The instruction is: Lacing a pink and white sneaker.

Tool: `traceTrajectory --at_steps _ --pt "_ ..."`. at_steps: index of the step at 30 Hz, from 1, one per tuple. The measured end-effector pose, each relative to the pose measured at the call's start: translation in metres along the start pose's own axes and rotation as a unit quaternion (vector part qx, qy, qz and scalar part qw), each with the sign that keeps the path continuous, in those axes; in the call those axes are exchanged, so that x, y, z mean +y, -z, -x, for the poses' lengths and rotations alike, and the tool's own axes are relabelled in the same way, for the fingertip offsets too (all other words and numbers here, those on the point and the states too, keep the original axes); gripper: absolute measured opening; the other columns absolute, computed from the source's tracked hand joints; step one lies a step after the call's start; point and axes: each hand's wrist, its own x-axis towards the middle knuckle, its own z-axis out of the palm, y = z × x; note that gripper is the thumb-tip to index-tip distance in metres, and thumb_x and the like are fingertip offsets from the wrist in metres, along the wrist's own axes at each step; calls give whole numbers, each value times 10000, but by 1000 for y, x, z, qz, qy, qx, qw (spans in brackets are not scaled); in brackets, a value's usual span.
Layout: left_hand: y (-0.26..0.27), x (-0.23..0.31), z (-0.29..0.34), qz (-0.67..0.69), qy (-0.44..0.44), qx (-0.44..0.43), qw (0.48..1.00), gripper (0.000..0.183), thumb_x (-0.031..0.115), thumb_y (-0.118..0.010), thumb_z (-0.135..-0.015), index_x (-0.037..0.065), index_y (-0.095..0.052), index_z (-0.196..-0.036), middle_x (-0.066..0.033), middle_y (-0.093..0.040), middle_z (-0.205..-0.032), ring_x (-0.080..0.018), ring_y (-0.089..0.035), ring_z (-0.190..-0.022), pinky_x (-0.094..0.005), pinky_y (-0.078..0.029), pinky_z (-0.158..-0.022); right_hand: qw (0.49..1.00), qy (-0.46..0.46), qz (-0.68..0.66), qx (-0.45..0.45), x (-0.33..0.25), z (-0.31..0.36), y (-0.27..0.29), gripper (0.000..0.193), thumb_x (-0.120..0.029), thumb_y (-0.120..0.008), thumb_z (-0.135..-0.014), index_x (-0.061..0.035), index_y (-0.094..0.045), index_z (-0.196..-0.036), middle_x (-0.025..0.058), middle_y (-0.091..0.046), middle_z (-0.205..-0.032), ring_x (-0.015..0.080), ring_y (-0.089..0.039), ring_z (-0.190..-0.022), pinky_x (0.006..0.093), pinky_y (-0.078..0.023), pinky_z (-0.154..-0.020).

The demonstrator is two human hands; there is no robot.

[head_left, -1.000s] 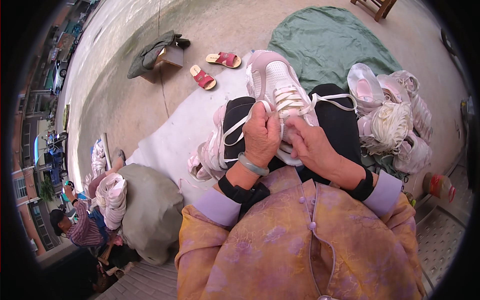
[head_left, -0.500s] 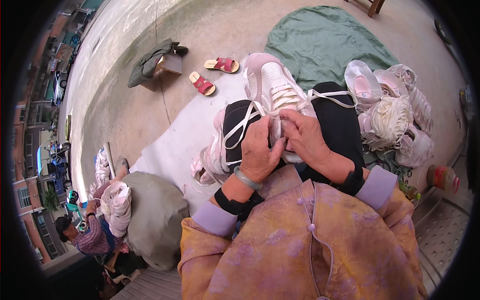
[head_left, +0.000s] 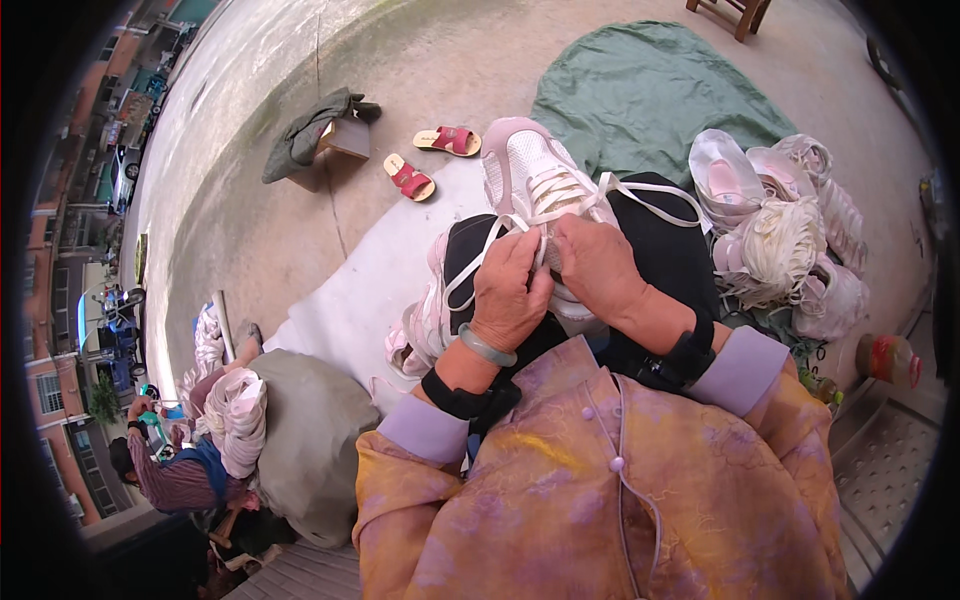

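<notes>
On a concrete yard [head_left: 260,220] with a green cloth [head_left: 650,85] spread out, the left hand [head_left: 508,290] and right hand [head_left: 597,262] meet on the lap, both pinching the white lace [head_left: 640,190] of one pink-and-white sneaker [head_left: 530,175]. Two red sandals [head_left: 428,160] lie beyond. The fingertips are hidden under the laces.

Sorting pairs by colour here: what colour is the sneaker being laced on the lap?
The sneaker is pale pink with a white mesh toe, clearest in the head view.

sneaker [head_left: 535,185] on lap, shoe pile [head_left: 785,235] right
</notes>
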Motion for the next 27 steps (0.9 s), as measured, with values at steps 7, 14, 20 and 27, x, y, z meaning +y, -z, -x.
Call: traceTrajectory --at_steps 7,14,20,27 --pt "2 7 -2 -4 18 -9 1000 424 33 -585 -683 -26 -530 -1100 -178 -557 -874 -331 -557 -791 -381 -466 -696 994 68 69 -57 22 24 47 61 -88 -499 -818 -34 -482 -795 173 -544 -646 376 -563 -628 450 -431 -536" --pt "15 13 2 -14 51 -31 998 382 109 -651 -709 9 -545 -1061 -104 -519 -745 -253 -543 -659 -332 -451 -581 991 -125 42 1 155 68 147 87 -60 -509 -845 -17 -497 -771 126 -508 -588 276 -537 -523 359 -403 -509" --pt "21 -12 -15 -62 45 74 994 202 103 -641 -805 24 -575 -979 -43 -567 -798 -158 -501 -630 -278 -445 -611 940 -297 -148 -77 187 90 156 40 -47 -542 -811 -11 -532 -797 77 -491 -554 199 -514 -485 323 -403 -489" --pt "16 -20 -21 13 78 21 997 155 134 -602 -822 10 -603 -916 -98 -600 -816 -226 -552 -756 -318 -428 -727 986 40 160 19 113 52 126 224 -60 -675 -668 -40 -587 -873 105 -587 -854 309 -562 -811 394 -421 -718"
